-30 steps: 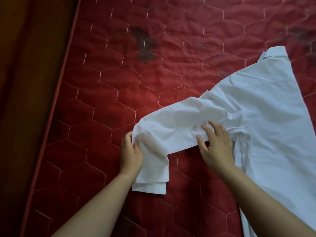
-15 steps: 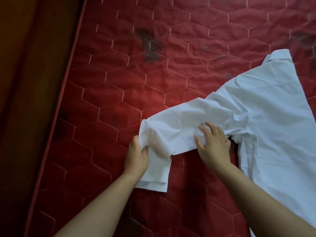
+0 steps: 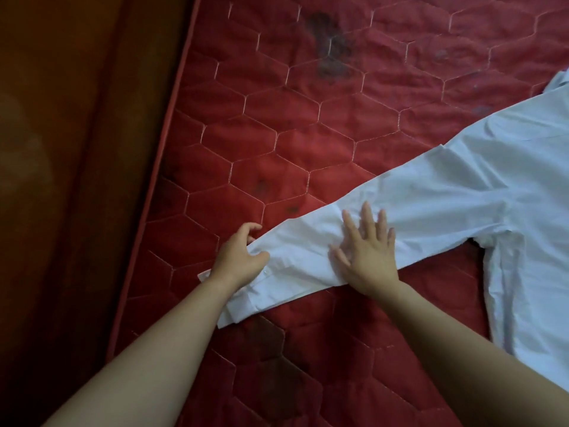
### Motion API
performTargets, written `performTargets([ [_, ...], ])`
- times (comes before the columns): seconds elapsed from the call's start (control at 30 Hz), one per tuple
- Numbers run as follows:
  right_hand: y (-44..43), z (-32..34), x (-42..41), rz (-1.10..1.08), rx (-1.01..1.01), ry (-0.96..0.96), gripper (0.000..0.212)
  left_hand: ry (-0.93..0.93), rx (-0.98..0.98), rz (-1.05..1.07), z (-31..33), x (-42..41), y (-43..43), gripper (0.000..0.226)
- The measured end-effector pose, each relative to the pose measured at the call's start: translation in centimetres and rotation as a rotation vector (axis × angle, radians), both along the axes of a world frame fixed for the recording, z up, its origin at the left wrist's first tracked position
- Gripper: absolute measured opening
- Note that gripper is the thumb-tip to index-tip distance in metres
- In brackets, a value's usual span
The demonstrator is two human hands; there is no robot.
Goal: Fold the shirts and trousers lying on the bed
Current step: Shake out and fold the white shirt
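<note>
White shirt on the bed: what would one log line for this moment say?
white long-sleeved cloth shirt: on red quilted mattress | sleeve: stretched out | left hand: grips cuff end | right hand: presses sleeve flat

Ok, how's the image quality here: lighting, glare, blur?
Head view: dim, warm light; the area left of the mattress sinks into dark shadow. Head view: the white shirt is brightest, its creases readable, no glare. Head view: left hand and right hand slightly soft at the edges, not smeared; the shirt is cut off at the right.
</note>
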State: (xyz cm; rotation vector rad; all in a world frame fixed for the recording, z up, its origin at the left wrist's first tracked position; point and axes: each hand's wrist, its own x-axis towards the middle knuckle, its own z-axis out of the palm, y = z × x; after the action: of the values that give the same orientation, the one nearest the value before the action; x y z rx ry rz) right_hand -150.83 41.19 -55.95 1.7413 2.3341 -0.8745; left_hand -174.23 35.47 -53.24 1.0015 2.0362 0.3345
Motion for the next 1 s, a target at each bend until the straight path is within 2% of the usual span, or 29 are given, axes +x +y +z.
performTargets([
  [0.1,0.6,0.7,2.2,-0.059,0.151,0.255,0.067,0.135,0.088,-0.115,-0.4,2.7,2.4,0.041],
  [0.13,1.1,0.8,3.3,-0.121,0.254,0.26,0.066,0.149,0.107,-0.166,-0.5,3.8,3.4,0.041],
  [0.2,2.6,0.8,6.0,-0.304,0.377,0.141,0.065,0.144,0.128,-0.248,-0.6,5.9,5.5,0.042],
  [0.27,3.7,0.8,8.5,-0.451,0.318,0.009,0.066,0.141,0.138,-0.31,-0.8,7.9,7.5,0.042],
  [0.37,3.6,0.8,11.1,-0.337,0.149,0.065,0.063,0.192,0.141,-0.375,-0.8,11.3,10.4,0.045],
  [0.43,3.4,1.5,12.6,-0.279,0.175,0.216,0.055,0.217,0.155,-0.406,-0.7,14.1,12.1,0.048],
  [0.5,4.3,2.1,14.6,-0.329,0.296,0.283,0.048,0.254,0.171,-0.448,-0.7,16.8,13.9,0.054],
  [0.57,5.7,2.5,17.2,-0.436,0.404,0.182,0.044,0.271,0.197,-0.485,-0.7,19.3,15.7,0.056],
  [0.63,6.7,2.4,19.7,-0.519,0.368,0.098,0.039,0.233,0.228,-0.496,-0.6,21.6,17.4,0.056],
  [0.73,6.0,1.8,21.3,-0.319,0.204,0.217,0.027,0.163,0.254,-0.421,-0.7,25.1,19.2,0.049],
  [0.87,4.8,2.3,22.5,-0.124,0.278,0.289,0.014,0.166,0.41,-0.176,-0.8,26.7,20.7,0.019],
  [0.93,5.1,2.3,23.4,-0.009,0.25,0.299,0.021,0.211,0.402,-0.105,-0.9,26.0,21.5,0.017],
  [1.0,5.4,2.4,24.9,0.061,0.253,0.328,0.035,0.398,0.324,-0.162,-1.0,25.8,22.0,0.027],
])
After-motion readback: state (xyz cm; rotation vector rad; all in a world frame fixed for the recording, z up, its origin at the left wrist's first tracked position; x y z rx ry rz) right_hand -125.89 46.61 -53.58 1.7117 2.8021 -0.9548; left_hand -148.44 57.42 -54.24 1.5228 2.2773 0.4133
